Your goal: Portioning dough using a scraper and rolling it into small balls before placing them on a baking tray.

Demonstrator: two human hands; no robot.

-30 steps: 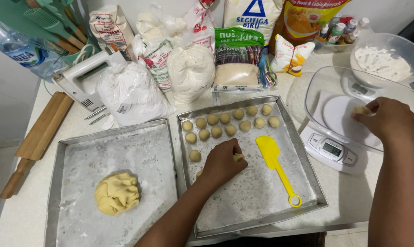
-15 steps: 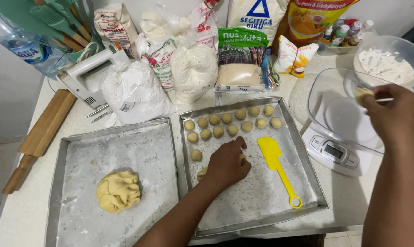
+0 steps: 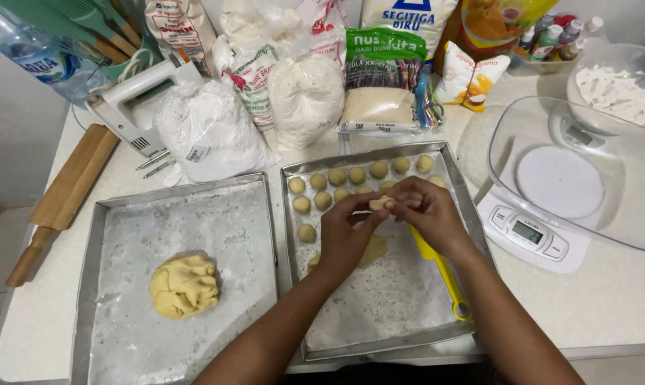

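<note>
Pale and crowded, the surface (image 3: pixel 622 299) carries two metal trays side by side, with bags of flour and sugar (image 3: pixel 305 96) lined up behind them. Over the right tray (image 3: pixel 379 306) the two hands have come together: a second ago the left hand (image 3: pixel 347 235) lay flat on this tray and the right hand (image 3: pixel 426 210) was away over the kitchen scale (image 3: pixel 533 232); now both meet above the tray's middle. Between their fingertips sits a small piece of dough (image 3: pixel 379 203), pinched lightly from both sides, the fingers curled close around it but not clenched. By the look of it, the portion weighed at the scale is now being shaped, so the work has moved from measuring to rolling a ball.

Behind the hands, along the far edge of the right tray, rows of finished dough balls (image 3: pixel 337 176) lie close together, with one ball (image 3: pixel 307 232) set apart nearer the left wall of the tray. A flattened scrap of dough (image 3: pixel 374 249) rests on the tray just under the left hand. A yellow spatula (image 3: pixel 444 278) lies on the tray beneath the right hand, partly hidden by it. Left of the right tray, the second tray (image 3: pixel 230 214) holds a lump of dough (image 3: pixel 183 286). Left of that, a rolling pin (image 3: pixel 62 196) lies on the surface.
</note>
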